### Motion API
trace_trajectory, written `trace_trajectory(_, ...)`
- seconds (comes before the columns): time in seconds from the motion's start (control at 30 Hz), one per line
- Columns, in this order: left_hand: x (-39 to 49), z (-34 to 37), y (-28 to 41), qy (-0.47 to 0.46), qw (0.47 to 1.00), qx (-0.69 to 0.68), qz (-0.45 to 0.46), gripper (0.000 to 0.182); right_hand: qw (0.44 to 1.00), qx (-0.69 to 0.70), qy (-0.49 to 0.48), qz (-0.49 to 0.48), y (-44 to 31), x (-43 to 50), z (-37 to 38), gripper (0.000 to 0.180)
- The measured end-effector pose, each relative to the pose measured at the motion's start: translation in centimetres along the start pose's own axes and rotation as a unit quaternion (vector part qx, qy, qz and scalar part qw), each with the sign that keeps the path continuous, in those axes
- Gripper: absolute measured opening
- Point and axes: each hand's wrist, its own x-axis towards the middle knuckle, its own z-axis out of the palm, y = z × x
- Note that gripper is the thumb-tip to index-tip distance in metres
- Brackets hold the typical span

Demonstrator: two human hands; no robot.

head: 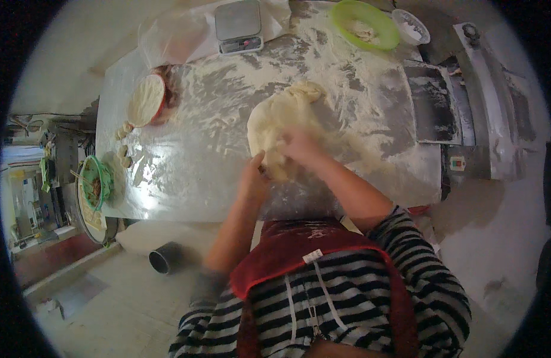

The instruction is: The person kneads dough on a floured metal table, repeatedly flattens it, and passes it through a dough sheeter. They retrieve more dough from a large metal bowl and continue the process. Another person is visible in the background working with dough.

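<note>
A large, pale mass of dough [275,112] lies on the flour-dusted metal worktable [203,147] in front of me. Its far end is folded into a smaller lump. At the near left edge of the dough, my left hand [254,178] grips it, thumb on top and the other fingers largely hidden. My right hand [306,147] touches the dough's near right part with bent fingers. Motion blur hides whether those fingers grip the dough or press on it.
A digital kitchen scale [238,22] and a green bowl [365,27] stand at the back. A red-rimmed round container [146,100] and several small dough pieces [124,150] lie left. Beyond the left edge is a green basin [96,181]. A machine [481,103] borders the right.
</note>
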Motion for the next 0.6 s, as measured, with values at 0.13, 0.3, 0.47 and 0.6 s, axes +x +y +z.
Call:
trace_trajectory(0.13,1.9,-1.9,1.5,0.123,0.986,0.081,0.072,0.039,0.963,-0.203,0.124,-0.127,1.6,2.9,5.3,0.028)
trace_trajectory(0.3,3.6,-2.9,3.0,0.135,0.97,0.158,0.129,0.057,0.975,-0.139,0.041,-0.167,2.6,6.2,5.9,0.029)
trace_trajectory(0.47,5.4,-3.7,2.6,0.132,0.964,0.181,0.141,0.061,0.997,-0.002,0.071,-0.012,4.1,1.4,-2.2,0.051)
trace_trajectory(0.6,5.8,-2.8,3.2,0.065,0.982,0.125,0.123,0.056,0.973,-0.087,0.212,-0.005,3.3,-0.4,-3.3,0.06)
